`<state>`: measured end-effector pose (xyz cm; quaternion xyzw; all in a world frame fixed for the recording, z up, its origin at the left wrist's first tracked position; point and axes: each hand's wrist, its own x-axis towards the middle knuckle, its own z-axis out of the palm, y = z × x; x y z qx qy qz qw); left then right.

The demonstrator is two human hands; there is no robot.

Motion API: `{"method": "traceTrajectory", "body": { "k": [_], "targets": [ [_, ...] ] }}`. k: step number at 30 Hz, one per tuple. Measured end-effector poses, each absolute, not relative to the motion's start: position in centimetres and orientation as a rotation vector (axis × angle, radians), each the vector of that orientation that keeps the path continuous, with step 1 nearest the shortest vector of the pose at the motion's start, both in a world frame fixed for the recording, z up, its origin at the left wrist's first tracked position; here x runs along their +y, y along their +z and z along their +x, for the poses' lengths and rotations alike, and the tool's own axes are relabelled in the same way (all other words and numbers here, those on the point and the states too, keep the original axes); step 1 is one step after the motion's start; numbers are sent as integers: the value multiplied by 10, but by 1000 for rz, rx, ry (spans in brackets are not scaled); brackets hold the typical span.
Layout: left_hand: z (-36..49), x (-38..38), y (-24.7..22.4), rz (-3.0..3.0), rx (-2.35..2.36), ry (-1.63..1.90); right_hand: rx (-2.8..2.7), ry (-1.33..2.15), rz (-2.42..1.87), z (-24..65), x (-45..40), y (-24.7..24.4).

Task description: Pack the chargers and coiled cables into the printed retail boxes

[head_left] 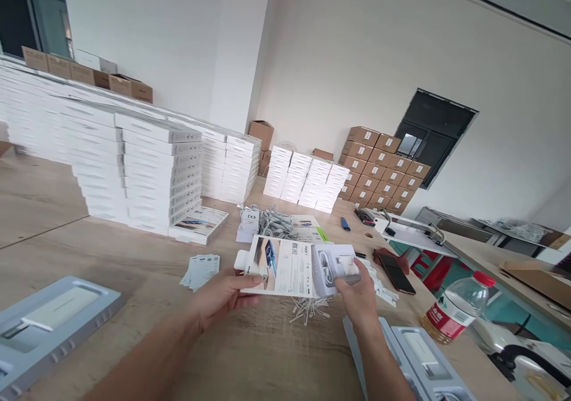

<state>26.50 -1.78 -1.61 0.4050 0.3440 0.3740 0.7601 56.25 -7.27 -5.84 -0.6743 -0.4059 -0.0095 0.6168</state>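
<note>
My left hand (238,289) grips the left end of a white printed box (292,264), thumb on top and fingers beneath. A picture of a blue device and small print cover its face, and a flap stands out at its left end. My right hand (359,291) is closed on a white inner tray (317,273) at the box's right end. In this tray lie a coiled white cable (326,268) and a white block like a charger (345,263). Whether the tray reaches inside the box is hidden. Below them, thin white ties (308,309) lie on the table.
Stacks of white boxes (147,169) stand at the left, grey cables (274,222) lie ahead. White cards (203,270) and a grey-blue tray (57,329) are at left. At right are a phone (396,272), a bottle (459,306) and more trays (423,356). Cartons (375,169) stand behind.
</note>
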Motion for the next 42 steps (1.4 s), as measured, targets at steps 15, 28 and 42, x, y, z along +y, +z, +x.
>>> {"method": "traceTrajectory", "body": {
  "k": [15, 28, 42],
  "targets": [
    [292, -30, -31, 850, 685, 887, -1269, 353, -1394, 517, -83, -48],
    [270, -31, -13, 1080, 283, 703, -641, 974, -868, 499, -91, -24],
    [280, -40, -11, 1513, 799, 938, -831, 1078, -882, 482, -90, -37]
  ]
}}
